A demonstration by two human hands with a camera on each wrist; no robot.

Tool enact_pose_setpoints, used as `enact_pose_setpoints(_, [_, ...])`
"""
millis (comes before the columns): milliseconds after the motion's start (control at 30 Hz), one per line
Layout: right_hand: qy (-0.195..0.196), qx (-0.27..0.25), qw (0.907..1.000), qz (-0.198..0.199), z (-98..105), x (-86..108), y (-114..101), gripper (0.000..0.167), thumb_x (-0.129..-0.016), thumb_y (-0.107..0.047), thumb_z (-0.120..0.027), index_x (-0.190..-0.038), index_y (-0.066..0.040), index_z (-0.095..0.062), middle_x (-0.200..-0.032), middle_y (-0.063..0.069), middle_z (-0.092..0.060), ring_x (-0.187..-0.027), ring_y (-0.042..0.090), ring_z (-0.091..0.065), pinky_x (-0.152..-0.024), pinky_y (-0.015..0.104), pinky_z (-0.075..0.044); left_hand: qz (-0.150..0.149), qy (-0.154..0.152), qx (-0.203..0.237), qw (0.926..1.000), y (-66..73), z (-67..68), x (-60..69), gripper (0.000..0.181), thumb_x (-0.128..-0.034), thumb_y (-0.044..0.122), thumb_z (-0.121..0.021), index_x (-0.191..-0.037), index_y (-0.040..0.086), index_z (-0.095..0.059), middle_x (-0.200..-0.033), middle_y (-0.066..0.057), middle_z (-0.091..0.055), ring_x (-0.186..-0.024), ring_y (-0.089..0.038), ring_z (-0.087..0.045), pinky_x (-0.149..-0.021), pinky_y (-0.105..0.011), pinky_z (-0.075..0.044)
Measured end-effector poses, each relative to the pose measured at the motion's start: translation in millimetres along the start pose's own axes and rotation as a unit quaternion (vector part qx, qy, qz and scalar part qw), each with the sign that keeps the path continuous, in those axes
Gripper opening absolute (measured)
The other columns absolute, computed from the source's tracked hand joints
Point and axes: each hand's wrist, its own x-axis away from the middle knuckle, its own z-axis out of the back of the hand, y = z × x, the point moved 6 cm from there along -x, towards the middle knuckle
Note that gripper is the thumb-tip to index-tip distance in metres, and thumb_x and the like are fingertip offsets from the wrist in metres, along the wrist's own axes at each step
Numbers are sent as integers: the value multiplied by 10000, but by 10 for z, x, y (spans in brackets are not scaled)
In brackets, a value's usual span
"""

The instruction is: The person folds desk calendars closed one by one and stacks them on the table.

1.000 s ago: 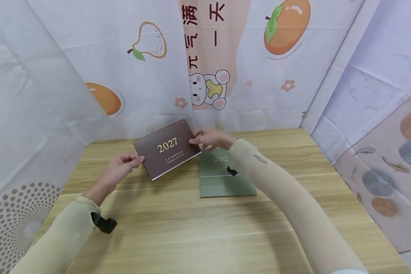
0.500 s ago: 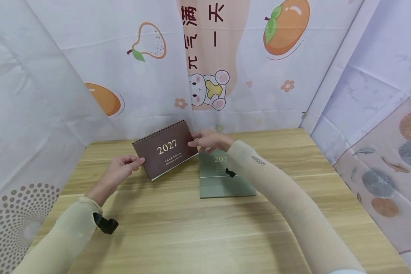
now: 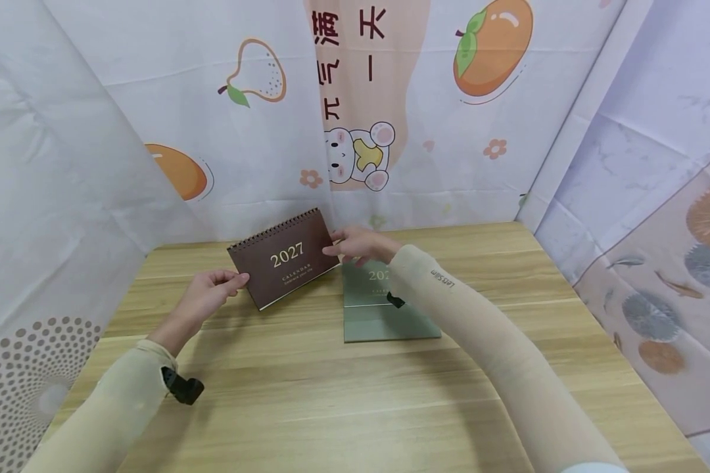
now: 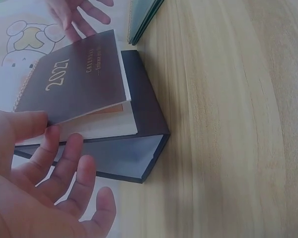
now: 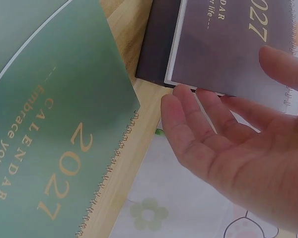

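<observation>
A brown 2027 desk calendar [image 3: 286, 259] stands tilted at the table's back left, its spiral binding on top. My left hand [image 3: 210, 295] pinches its left edge between thumb and fingers; in the left wrist view the cover [image 4: 79, 79] and pages stand apart from the dark base [image 4: 149, 104]. At the right edge is my right hand [image 3: 361, 244], thumb over the front and fingers along the side in the right wrist view, where the hand [image 5: 238, 124] has its fingers loosely extended. A green 2027 calendar [image 3: 390, 322] stands just right, partly hidden by the right forearm.
The wooden table [image 3: 331, 407] reaches back to a white printed curtain [image 3: 260, 151] with fruit and a cartoon bear. More patterned cloth [image 3: 645, 190] hangs on the right side. A black wrist camera [image 3: 182, 386] sits on the left sleeve.
The brown calendar's lower right corner has moved slightly left and down, and my right hand has shifted a little left with it. The left hand stays at the left edge.
</observation>
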Motion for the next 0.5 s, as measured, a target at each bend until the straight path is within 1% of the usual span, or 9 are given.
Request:
enact_pose_setpoints(100, [-35, -6, 10000, -2, -17, -6, -1, 704, -1019, -351, -626, -1584, -68, -317, -1599, 115, -366, -1301, 361, -522, -1046, 567, -441, 0, 24, -49, 10000, -13, 1, -8, 580, -994, 493, -619, -1187, -53, -650, -997, -48, -665, -1077, -353, -554, -868, -387, -435])
enact_pose_setpoints(267, [-60, -60, 10000, 14, -43, -22, 8, 718, -1025, -334, -620, -1596, -66, -277, -1631, 120, -303, -1328, 386, -491, -1054, 568, -433, 39, 74, -149, 9999, -46, -10, -32, 587, -984, 505, -629, -1167, -52, -664, -988, -65, -655, -1043, -309, -563, -850, -376, -425])
enact_pose_setpoints(367, [-48, -80, 10000, 16, -55, -25, 21, 716, -1029, -327, -614, -1605, -86, -262, -1631, 121, -300, -1335, 390, -475, -1053, 567, -434, 14, 84, -221, 9997, -52, -26, -45, 582, -983, 500, -632, -1147, -57, -672, -1020, -126, -653, -1004, -285, -559, -821, -363, -423])
enact_pose_setpoints(433, [-17, -97, 9999, 25, -59, -23, 28, 711, -1029, -319, -615, -1606, -96, -264, -1623, 124, -312, -1333, 398, -469, -1048, 574, -436, -50, 97, -313, 9995, -46, -37, -45, 566, -985, 488, -635, -1130, -57, -680, -1049, -157, -653, -971, -268, -561, -798, -353, -429])
enact_pose_setpoints(500, [3, -126, 9999, 18, -64, -21, 35, 711, -1027, -314, -620, -1608, -106, -266, -1618, 128, -319, -1334, 404, -460, -1046, 583, -434, -131, 104, -427, 9989, -39, -49, -43, 546, -990, 469, -636, -1111, -61, -684, -1040, -184, -653, -926, -248, -562, -769, -341, -440])
